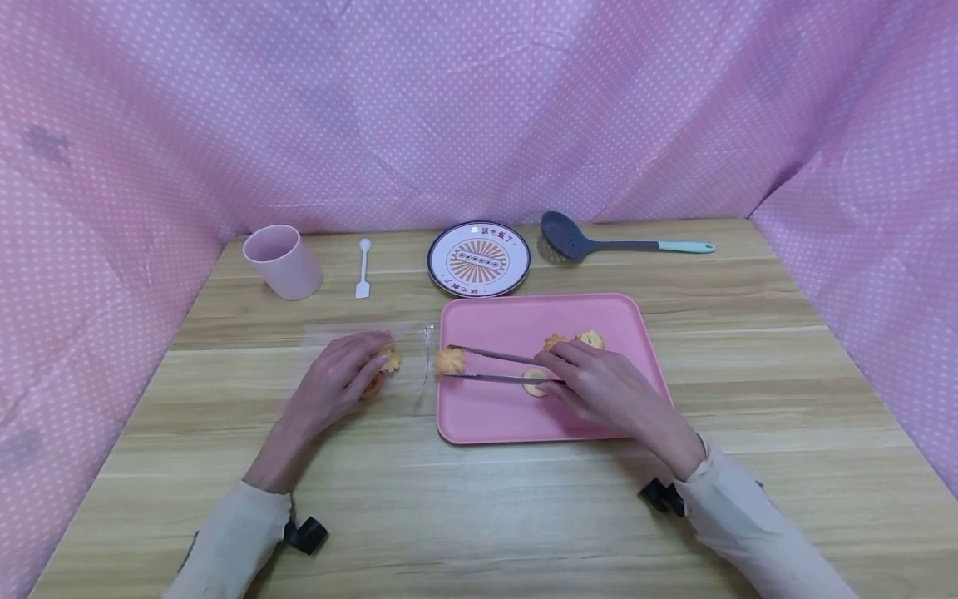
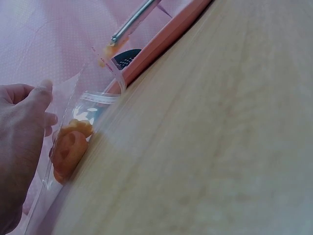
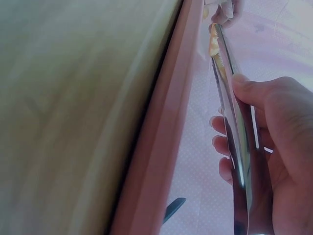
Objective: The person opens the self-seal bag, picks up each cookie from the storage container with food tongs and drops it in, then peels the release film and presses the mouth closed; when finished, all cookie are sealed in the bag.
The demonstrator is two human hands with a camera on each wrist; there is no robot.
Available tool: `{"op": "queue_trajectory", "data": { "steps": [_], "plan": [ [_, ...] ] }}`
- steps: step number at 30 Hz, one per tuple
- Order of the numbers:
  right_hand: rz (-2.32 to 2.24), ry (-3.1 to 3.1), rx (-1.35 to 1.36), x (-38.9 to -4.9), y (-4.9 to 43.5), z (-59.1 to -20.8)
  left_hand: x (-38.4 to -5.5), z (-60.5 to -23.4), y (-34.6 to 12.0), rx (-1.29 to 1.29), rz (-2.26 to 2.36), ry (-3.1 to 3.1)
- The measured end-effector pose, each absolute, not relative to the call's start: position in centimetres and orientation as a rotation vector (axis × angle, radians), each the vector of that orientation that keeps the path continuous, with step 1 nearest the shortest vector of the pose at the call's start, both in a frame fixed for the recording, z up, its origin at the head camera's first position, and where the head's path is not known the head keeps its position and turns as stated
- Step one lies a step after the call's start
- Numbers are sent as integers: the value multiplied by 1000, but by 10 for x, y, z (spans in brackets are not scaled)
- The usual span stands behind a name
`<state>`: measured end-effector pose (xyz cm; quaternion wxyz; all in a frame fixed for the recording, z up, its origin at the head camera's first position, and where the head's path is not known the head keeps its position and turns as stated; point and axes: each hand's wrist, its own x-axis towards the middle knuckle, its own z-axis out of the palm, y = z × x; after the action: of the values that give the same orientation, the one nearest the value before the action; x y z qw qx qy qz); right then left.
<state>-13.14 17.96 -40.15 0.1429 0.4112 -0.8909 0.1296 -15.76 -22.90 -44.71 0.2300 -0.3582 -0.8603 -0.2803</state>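
My right hand (image 1: 602,383) grips metal tongs (image 1: 497,378), fingers on one arm and thumb on the other in the right wrist view. A flower-shaped cookie (image 1: 450,361) sits between the tong tips, over the left rim of the pink tray (image 1: 479,424). Several cookies lie on the tray, among them a pale round one (image 1: 535,383) under the tongs. My left hand (image 1: 340,378) pinches the upper film of a clear zip bag (image 2: 98,98), whose mouth faces the tray. Inside the bag are browned cookies (image 2: 70,149), partly hidden by the hand in the head view.
Along the back of the wooden table stand a pink cup (image 1: 284,264), a small white spatula (image 1: 363,270), a patterned plate (image 1: 479,259) and a dark slotted spoon (image 1: 572,240) with a mint handle. Pink dotted cloth (image 1: 479,108) hangs behind and at both sides.
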Motion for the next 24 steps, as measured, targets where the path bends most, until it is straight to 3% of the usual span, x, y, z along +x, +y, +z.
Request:
{"op": "queue_trajectory", "data": {
  "steps": [24],
  "plan": [
    [409, -2493, 1264, -152, 138, -405, -159, -447, -228, -1019, -808, -2293]
  ]
}}
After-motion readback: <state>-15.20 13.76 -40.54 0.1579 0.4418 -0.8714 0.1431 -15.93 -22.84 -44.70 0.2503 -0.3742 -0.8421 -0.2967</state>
